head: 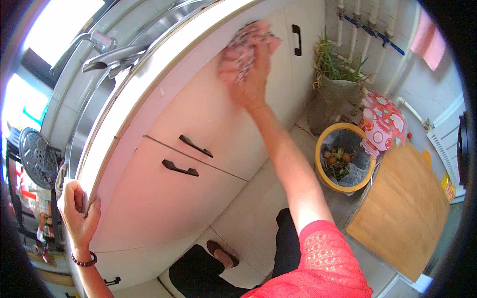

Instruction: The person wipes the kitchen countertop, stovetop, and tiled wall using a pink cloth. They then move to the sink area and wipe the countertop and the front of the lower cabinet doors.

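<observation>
My right hand presses a pink patterned cloth against the upper part of a white cabinet door. Both hand and cloth are blurred. The fingers are partly covered by the cloth's folds. At the lower left, my left hand grips the edge of the white countertop, thumb on the near side and fingers bent over the top. Black handles sit on the cabinet fronts between my two hands. A beaded bracelet circles my left wrist.
Above the cabinets are a metal sink and a faucet. To the right stand a yellow-rimmed bin holding scraps, a sack with green plants, a wooden board and white pipes with blue valves.
</observation>
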A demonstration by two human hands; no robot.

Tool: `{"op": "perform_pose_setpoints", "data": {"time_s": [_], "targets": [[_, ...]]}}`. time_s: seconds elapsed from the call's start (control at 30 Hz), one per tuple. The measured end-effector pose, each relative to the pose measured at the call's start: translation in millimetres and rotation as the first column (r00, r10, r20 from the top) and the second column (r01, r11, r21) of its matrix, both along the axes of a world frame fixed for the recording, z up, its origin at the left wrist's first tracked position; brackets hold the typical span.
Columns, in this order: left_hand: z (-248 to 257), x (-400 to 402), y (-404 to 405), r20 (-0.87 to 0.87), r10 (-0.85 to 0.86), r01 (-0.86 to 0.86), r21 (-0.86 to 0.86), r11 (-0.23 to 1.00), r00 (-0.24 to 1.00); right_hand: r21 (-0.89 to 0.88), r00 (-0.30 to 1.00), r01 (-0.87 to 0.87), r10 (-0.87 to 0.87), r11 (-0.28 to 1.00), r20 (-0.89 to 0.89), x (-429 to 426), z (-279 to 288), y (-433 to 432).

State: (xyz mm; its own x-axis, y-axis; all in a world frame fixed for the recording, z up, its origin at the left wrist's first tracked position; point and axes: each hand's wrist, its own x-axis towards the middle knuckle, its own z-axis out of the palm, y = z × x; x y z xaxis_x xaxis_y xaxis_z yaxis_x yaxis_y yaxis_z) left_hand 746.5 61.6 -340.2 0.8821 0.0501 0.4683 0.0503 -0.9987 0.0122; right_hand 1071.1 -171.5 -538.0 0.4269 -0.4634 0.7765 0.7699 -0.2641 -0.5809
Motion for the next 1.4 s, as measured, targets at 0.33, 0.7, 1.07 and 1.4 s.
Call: {"op": "perform_pose_setpoints", "data": {"time_s": [0.33, 0.7, 1.07, 1.4], "targets": [[1.3, -0.2, -2.7, 0.038, 0.000, -0.002, 0.044, 0.999, 0.999, 0.210, 0.936, 0.197, -0.120, 0.958, -0.330, 40.6, -2.6, 6.3], [0.2, 7.4, -4.5, 0.069, -0.102, 0.097, 0.077, 0.992, 0.992, -0.274, 0.993, -0.058, 0.028, 0.960, -0.114, -175.4, 8.0, 109.6], [-2.3, 4.0, 1.0, 0.046, -0.087, 0.086, 0.021, 0.996, 0.995, -0.062, 0.986, -0.158, 0.161, 0.986, 0.043, -101.3, -16.1, 54.7], [-0.2, 6.8, -3.0, 0.066, -0.089, 0.086, 0.037, 0.996, 0.994, 0.244, 0.880, -0.129, 0.224, 0.961, -0.419, -153.7, -172.5, 76.2]]}}
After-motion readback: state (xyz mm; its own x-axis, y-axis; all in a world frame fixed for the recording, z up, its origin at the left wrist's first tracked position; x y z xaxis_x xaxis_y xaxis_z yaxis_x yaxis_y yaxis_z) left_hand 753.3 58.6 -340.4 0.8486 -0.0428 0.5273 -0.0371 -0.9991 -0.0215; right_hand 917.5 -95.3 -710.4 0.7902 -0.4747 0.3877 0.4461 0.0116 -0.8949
